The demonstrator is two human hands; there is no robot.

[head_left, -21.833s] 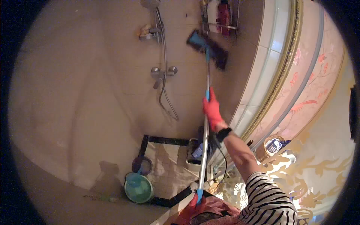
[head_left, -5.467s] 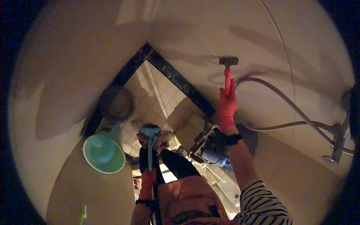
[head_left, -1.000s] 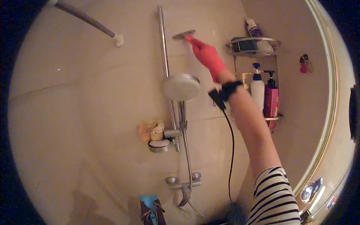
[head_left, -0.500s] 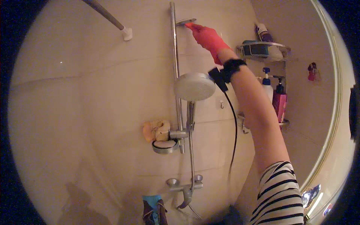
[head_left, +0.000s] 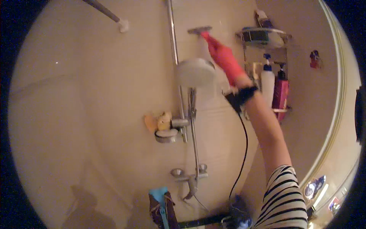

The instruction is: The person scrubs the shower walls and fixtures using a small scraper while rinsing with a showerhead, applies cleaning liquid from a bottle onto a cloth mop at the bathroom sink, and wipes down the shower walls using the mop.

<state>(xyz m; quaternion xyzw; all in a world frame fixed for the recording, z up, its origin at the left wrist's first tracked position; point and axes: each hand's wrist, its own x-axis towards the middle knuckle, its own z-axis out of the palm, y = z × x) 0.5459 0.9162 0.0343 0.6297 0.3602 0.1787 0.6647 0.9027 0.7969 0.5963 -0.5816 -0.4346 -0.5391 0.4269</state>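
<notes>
Right hand: the red-gloved right hand (head_left: 225, 59) is closed around the handle of the flat-headed tool, presumably so that the wide head is left free to lie along the wall.
Flat-headed tool (head_left: 199, 30): it is held high, just right of the shower rail (head_left: 173, 38) and above the shower head (head_left: 196, 72); whether the wall is touched cannot be told.
Left hand: it is not shown, so its state cannot be told.
Wrist: a black band (head_left: 244, 96) is worn there, and by its cable (head_left: 245, 145), hanging below, the fingers are left unhindered.
Soap dish (head_left: 166, 139): it is fixed beside the rail, probably to be within easy reach.
Corner rack (head_left: 282, 32): the white pump bottle (head_left: 268, 87) and the pink bottle (head_left: 281, 93) are stood upright in its lower tier, apparently kept from tipping by the front bar.
Mop head (head_left: 163, 208): it is seen low, near the wall; its support is hidden.
</notes>
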